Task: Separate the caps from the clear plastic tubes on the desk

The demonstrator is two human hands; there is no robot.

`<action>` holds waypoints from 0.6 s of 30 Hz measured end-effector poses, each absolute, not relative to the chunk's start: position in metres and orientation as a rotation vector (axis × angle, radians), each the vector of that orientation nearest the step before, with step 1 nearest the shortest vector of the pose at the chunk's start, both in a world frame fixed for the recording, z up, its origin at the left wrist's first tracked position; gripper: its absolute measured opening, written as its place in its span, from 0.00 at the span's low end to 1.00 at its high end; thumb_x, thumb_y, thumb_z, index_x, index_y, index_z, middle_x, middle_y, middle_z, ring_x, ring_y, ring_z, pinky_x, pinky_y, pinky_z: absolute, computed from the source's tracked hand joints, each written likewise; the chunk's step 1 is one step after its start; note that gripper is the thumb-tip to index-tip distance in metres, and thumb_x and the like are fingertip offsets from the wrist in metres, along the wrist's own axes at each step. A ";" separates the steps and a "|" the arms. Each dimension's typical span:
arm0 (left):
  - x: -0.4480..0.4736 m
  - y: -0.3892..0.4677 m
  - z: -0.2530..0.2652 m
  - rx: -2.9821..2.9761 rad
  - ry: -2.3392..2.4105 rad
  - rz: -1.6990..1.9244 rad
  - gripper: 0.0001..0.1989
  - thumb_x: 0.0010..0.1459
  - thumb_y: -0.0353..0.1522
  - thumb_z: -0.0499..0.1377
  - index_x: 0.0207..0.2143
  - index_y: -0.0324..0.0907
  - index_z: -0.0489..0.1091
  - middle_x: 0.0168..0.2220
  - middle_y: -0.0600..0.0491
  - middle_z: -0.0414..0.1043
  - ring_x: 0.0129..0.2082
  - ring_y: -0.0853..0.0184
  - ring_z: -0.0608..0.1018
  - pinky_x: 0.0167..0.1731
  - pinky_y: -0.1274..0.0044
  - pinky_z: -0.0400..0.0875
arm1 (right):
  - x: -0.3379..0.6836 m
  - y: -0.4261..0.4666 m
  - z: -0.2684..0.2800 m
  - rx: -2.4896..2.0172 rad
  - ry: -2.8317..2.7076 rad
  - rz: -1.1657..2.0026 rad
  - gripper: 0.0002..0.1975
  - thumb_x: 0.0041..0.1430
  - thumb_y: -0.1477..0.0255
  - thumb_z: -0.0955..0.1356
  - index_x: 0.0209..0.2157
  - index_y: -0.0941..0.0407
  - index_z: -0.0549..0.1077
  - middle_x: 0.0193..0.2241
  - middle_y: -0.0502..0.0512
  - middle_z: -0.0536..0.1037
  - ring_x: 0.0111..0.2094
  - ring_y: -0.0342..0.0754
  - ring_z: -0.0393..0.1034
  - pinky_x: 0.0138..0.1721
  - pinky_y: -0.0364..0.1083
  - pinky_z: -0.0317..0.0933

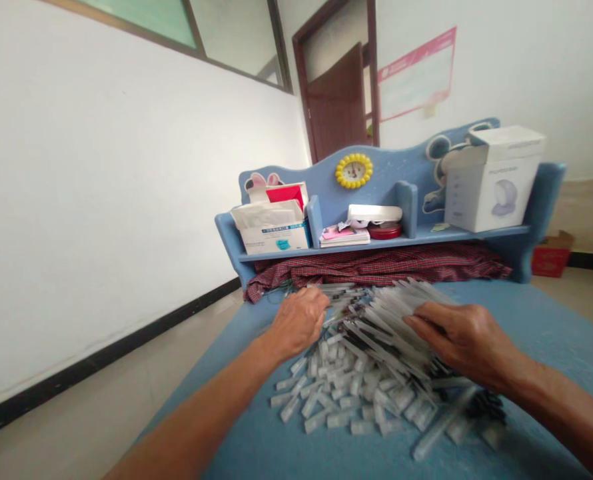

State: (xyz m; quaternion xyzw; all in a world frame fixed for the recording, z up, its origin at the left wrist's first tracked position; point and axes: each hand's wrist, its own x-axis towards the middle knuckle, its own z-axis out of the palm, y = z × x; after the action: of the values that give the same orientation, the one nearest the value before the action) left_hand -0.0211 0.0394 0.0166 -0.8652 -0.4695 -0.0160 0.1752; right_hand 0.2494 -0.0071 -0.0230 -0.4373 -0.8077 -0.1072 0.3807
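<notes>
A pile of long translucent plastic tubes point(401, 303) lies on the blue desk, several with dark parts at their lower ends. In front of them are many short translucent caps point(349, 393), spread loosely. My left hand point(299, 320) is closed at the pile's left side, its fingertips turned away, so what it holds is hidden. On the right, my right hand point(461, 333) has thumb and forefinger closed at the tubes' edge, seemingly on a tube. Under that wrist lie small black parts point(484, 405), and one longer tube point(441, 427) lies apart near the front.
Behind the pile stands a blue shelf point(426, 238) with a mask box point(276, 237), a red round tin point(385, 231) and a tall white box point(494, 180). Checkered cloth point(376, 265) is bunched beneath it. A white wall point(126, 147) rises at left.
</notes>
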 end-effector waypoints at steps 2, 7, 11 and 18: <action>-0.005 0.018 0.019 -2.502 -1.197 -0.103 0.09 0.62 0.28 0.48 0.39 0.40 0.67 0.37 0.49 0.69 0.38 0.63 0.71 0.41 0.72 0.67 | 0.245 -0.011 -0.019 -1.111 -2.049 -0.115 0.19 0.63 0.63 0.60 0.21 0.56 0.66 0.14 0.45 0.63 0.16 0.38 0.56 0.22 0.41 0.48; 0.025 -0.015 0.014 -2.562 -0.901 -0.339 0.07 0.61 0.26 0.48 0.37 0.40 0.66 0.32 0.51 0.68 0.33 0.64 0.69 0.33 0.75 0.65 | 0.243 -0.019 -0.009 -1.083 -2.024 0.165 0.21 0.63 0.63 0.59 0.18 0.56 0.61 0.14 0.44 0.57 0.17 0.38 0.51 0.20 0.41 0.46; 0.028 -0.017 0.003 -2.543 -0.881 -0.517 0.08 0.61 0.25 0.48 0.38 0.40 0.66 0.30 0.51 0.67 0.31 0.65 0.68 0.31 0.76 0.64 | 0.247 -0.018 -0.004 -1.130 -1.997 0.417 0.22 0.63 0.62 0.58 0.17 0.56 0.60 0.14 0.46 0.59 0.18 0.39 0.54 0.21 0.40 0.50; 0.024 -0.018 -0.011 -2.611 -0.846 -0.678 0.12 0.64 0.28 0.45 0.39 0.38 0.68 0.27 0.51 0.67 0.27 0.65 0.68 0.28 0.76 0.63 | 0.246 -0.021 -0.001 -1.143 -1.971 0.767 0.17 0.59 0.61 0.61 0.21 0.56 0.65 0.16 0.48 0.66 0.17 0.39 0.55 0.17 0.40 0.49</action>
State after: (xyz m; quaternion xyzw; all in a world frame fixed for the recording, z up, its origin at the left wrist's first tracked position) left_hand 0.0238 -0.0184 -0.0111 -0.9121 -0.2957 -0.2370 0.1567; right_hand 0.2463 -0.0206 -0.0010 -0.4436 -0.7648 0.2976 0.3603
